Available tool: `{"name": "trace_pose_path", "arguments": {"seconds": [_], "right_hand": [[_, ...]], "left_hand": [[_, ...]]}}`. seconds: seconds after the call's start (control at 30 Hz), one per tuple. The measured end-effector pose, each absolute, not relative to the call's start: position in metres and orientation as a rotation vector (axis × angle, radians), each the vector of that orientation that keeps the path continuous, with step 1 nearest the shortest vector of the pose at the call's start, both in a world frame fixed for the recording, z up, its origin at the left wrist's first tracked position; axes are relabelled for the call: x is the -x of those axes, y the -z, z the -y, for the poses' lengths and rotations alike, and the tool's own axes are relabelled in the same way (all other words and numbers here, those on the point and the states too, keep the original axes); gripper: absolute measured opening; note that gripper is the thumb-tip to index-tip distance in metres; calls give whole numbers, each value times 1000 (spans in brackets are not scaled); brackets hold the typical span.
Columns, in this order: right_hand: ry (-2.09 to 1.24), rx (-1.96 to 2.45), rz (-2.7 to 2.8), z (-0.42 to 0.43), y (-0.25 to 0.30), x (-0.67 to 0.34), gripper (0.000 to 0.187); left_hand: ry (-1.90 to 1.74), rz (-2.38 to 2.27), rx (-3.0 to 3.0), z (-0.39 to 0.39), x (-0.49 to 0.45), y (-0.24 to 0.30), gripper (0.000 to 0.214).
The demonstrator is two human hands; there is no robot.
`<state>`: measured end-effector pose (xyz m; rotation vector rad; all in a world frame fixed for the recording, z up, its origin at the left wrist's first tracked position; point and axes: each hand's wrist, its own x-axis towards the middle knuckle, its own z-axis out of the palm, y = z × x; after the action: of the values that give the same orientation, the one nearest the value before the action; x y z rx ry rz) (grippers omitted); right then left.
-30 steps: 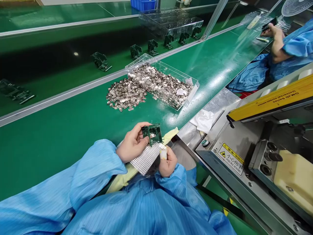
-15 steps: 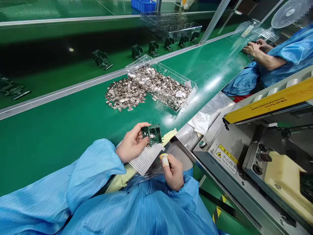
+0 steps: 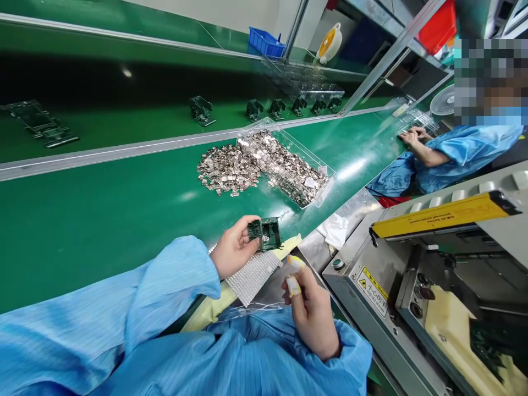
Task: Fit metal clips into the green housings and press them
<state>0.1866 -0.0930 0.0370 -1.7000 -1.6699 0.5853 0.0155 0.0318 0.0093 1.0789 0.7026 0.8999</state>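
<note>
My left hand (image 3: 236,246) is closed round the edge of a small green circuit board assembly (image 3: 264,235), thumb in front, above the near edge of the green bench. Below it lies a silvery sheet with a grid of small pieces (image 3: 254,276), over pale yellow material (image 3: 206,308). My right hand (image 3: 311,308) is lower and to the right, apart from the board. Its thumb and forefinger wear white and yellow coverings and stand apart, with nothing visible between them; the other fingers are curled and partly hidden.
Small metal parts (image 3: 226,169) lie heaped beside a clear tray (image 3: 328,190) holding more. Several green board assemblies (image 3: 201,111) stand along the dark belt behind the metal rail. A machine with a yellow bar (image 3: 437,214) is on the right. A co-worker in blue (image 3: 466,148) sits beyond.
My right hand has moved right, away from the sheet, and its thumb and forefinger have spread. My left hand still holds the board assembly. The whole view has shifted and tilted upward.
</note>
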Motion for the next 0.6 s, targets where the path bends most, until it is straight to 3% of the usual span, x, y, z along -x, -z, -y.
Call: {"name": "trace_pose_path", "arguments": {"seconds": [0.07, 0.2, 0.37, 0.5, 0.6], "right_hand": [[-572, 1704, 1617, 92, -43, -188, 20], [-621, 1642, 1376, 83, -49, -184, 4], [-675, 1494, 1140, 64, -38, -171, 8], [-347, 1527, 1345, 52, -30, -164, 7], [-124, 1529, 1514, 46, -30, -158, 16]], "left_hand": [[-925, -677, -1032, -31, -16, -10, 48], [-975, -621, -1043, -29, -17, -8, 41], [-1023, -595, -1105, -23, -16, -2, 37], [-1003, -631, -1167, -21, -15, 0, 37], [-992, -644, -1192, -21, -14, -1, 35]]}}
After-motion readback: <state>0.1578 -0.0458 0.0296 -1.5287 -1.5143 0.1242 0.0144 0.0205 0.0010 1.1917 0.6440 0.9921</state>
